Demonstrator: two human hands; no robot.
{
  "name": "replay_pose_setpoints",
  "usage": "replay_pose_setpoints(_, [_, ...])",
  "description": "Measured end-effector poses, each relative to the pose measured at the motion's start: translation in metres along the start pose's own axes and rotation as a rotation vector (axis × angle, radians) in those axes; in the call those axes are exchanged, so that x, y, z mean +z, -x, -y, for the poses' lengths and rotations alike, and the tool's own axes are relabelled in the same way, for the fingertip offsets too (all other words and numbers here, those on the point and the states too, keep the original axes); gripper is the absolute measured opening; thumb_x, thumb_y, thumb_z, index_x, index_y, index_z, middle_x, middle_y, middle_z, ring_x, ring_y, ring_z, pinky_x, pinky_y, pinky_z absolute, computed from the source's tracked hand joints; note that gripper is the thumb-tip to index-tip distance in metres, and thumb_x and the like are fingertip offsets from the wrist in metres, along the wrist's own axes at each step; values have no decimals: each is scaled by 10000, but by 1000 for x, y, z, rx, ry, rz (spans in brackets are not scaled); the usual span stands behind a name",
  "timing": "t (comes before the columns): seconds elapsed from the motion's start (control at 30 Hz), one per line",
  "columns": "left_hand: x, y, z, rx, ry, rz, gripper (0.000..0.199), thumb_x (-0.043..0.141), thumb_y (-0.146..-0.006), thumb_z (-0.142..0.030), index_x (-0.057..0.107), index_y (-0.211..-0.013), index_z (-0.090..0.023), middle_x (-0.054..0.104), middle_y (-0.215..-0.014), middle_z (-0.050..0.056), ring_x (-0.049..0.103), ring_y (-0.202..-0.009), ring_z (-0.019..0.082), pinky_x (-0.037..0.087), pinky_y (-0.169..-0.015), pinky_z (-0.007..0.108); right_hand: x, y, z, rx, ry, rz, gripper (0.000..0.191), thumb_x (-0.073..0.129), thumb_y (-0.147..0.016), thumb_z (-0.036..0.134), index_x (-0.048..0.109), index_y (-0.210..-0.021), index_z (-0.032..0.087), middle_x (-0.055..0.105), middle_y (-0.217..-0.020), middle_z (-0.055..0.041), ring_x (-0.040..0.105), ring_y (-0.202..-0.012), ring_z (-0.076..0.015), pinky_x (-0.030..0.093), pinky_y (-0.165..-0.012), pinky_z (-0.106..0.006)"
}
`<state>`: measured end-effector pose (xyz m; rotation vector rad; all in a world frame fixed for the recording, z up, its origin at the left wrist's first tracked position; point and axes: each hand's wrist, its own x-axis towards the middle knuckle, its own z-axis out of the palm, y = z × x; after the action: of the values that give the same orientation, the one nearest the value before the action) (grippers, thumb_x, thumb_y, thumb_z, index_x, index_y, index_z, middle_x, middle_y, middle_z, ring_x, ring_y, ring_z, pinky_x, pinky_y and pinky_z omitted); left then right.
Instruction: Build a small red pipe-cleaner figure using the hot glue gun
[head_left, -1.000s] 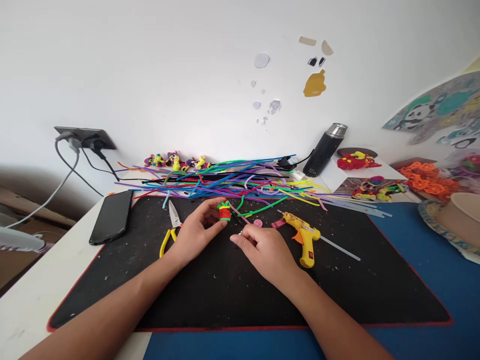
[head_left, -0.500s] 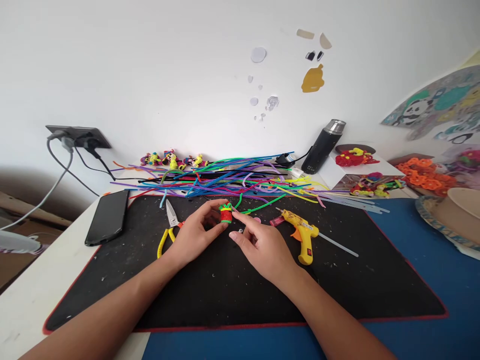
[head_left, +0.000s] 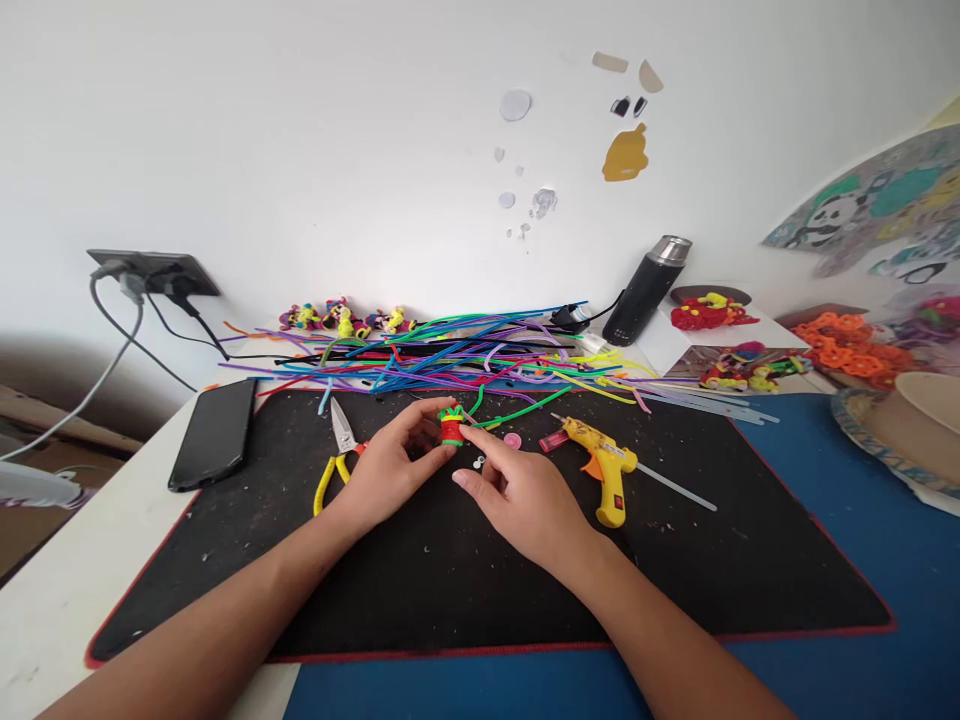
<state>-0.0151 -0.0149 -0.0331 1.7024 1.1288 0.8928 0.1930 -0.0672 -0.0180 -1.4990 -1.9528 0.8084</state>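
Note:
Between the fingers and thumb of my left hand (head_left: 401, 455) is a small red, yellow and green pipe cleaner figure (head_left: 451, 430), held above the black mat. My right hand (head_left: 517, 490) is beside it on the right. Its index fingertip touches the figure's right side, while the thumb is held apart and nothing shows in its grasp. Small white discs (head_left: 478, 462) and a pink round disc (head_left: 512, 440) lie near the right hand. Scissors (head_left: 337, 455) with yellow handles rest just left of my left hand, partly hidden by it.
A yellow glue gun (head_left: 604, 465) with a glue stick lies on the black mat (head_left: 720, 560) at right. Pipe cleaners (head_left: 450, 350) are heaped along the wall. A phone (head_left: 214, 435) sits left, a black thermos (head_left: 646, 290) back right, and several small figures (head_left: 345, 318) behind the heap.
My right hand has shifted slightly left and down, its index fingertip now lower on the figure's side. More of the pink disc and white discs shows. My left hand keeps its hold.

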Motion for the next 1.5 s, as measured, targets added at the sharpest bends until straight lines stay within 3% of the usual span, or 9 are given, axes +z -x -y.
replay_pose_setpoints(0.13, [0,0,0,3,0,-9,550,744,-889,-378,623,-1414,-269,737,-1055,36,697,-969,228,547,-852,371,-2,0,0,-4,19,-16,450,664,-1030,405,681,-1463,282,704,-727,35,618,-638,-161,384,-633,-283])
replay_pose_setpoints(0.27, [-1,-2,1,-7,6,-52,549,756,-886,-408,633,-1402,-267,733,-1062,42,688,-994,235,547,-896,387,-8,-2,-1,-5,27,-70,257,639,-1041,406,797,-1166,245,667,-665,32,584,-599,-157,360,-617,-290])
replay_pose_setpoints(0.4, [0,-3,1,-11,21,-65,562,756,-885,-421,628,-1406,-254,733,-1062,47,683,-989,232,547,-909,393,-17,-4,-2,41,21,-96,159,665,-1012,352,756,-961,231,654,-650,46,563,-590,-144,338,-601,-285])
replay_pose_setpoints(0.53, [1,-3,0,-6,34,-66,570,755,-877,-424,622,-1401,-244,730,-1044,45,684,-975,229,553,-879,382,-24,-5,-2,123,39,-10,148,714,-964,336,692,-861,233,638,-636,61,559,-587,-135,318,-577,-276])
replay_pose_setpoints(0.73, [0,-3,0,-10,57,-53,564,759,-865,-409,626,-1386,-241,739,-1074,50,692,-980,226,562,-865,373,-29,-6,-1,131,160,55,163,644,-1003,324,685,-871,238,666,-666,47,579,-621,-148,289,-579,-287])
replay_pose_setpoints(0.9, [0,-4,-1,-6,52,-53,541,758,-866,-416,639,-1362,-238,752,-1069,53,706,-961,226,574,-836,364,-30,-6,-5,122,242,8,222,608,-1018,354,651,-837,233,617,-614,45,539,-588,-155,272,-579,-296])
replay_pose_setpoints(1.2, [0,-3,-1,-22,60,-22,549,745,-887,-418,629,-1390,-232,754,-1089,61,711,-991,234,568,-861,373,-26,-4,-12,95,126,-170,468,558,-1037,532,541,-681,228,532,-561,44,476,-539,-141,289,-554,-295])
replay_pose_setpoints(1.43, [-1,-3,1,-16,51,-17,532,737,-894,-412,638,-1387,-239,743,-1035,49,698,-937,217,567,-832,360,-44,26,-18,189,234,-244,420,537,-1020,576,669,-805,240,682,-669,-13,592,-592,-188,378,-598,-296])
replay_pose_setpoints(1.5, [-1,-3,3,-8,56,-15,528,735,-898,-416,637,-1387,-242,736,-1025,46,691,-919,212,566,-820,358,-52,40,-22,259,275,-264,450,533,-1007,618,670,-790,249,658,-626,-8,568,-544,-194,363,-569,-300])
